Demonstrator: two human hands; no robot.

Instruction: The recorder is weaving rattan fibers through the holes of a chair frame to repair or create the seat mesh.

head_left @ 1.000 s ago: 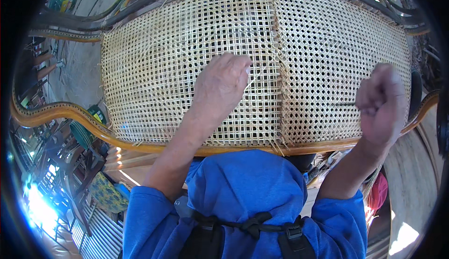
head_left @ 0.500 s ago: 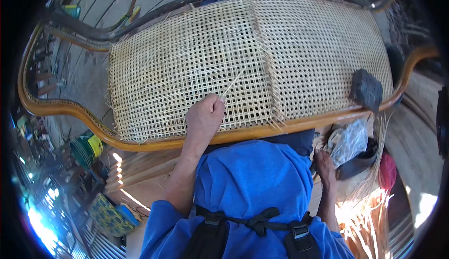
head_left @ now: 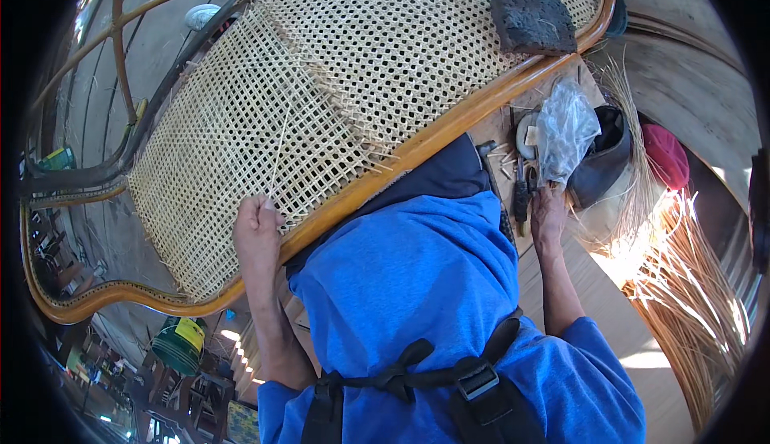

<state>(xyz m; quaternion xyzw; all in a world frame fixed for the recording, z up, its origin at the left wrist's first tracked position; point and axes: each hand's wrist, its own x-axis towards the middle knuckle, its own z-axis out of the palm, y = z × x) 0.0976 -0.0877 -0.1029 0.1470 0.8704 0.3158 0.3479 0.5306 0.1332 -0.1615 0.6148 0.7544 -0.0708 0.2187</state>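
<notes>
Across the top lies a woven cane panel (head_left: 241,115) in a curved, varnished wooden frame (head_left: 449,139). My left hand (head_left: 258,227) is closed over the panel's near edge, pinching a pale cane strand (head_left: 280,151) drawn taut from the weave. On the bench to the right, my right hand (head_left: 550,215) has its fingers bunched at the lower end of a clear plastic bag (head_left: 565,131); what they grip, if anything, is hidden. Right beside that hand lies a dark-handled tool (head_left: 521,202). Short wooden pegs (head_left: 504,159) are scattered near it.
A dark, rough block (head_left: 533,21) rests on the panel's right end. Past the bag are a dark open container (head_left: 603,159), a red bundle (head_left: 666,155) and long loose cane strands (head_left: 690,283). A green bucket (head_left: 179,344) stands below the frame at left.
My view has turned right, so the panel now slants and the bench shows more fully. The left hand still holds the strand. My right hand has reached forward to the bag's lower end.
</notes>
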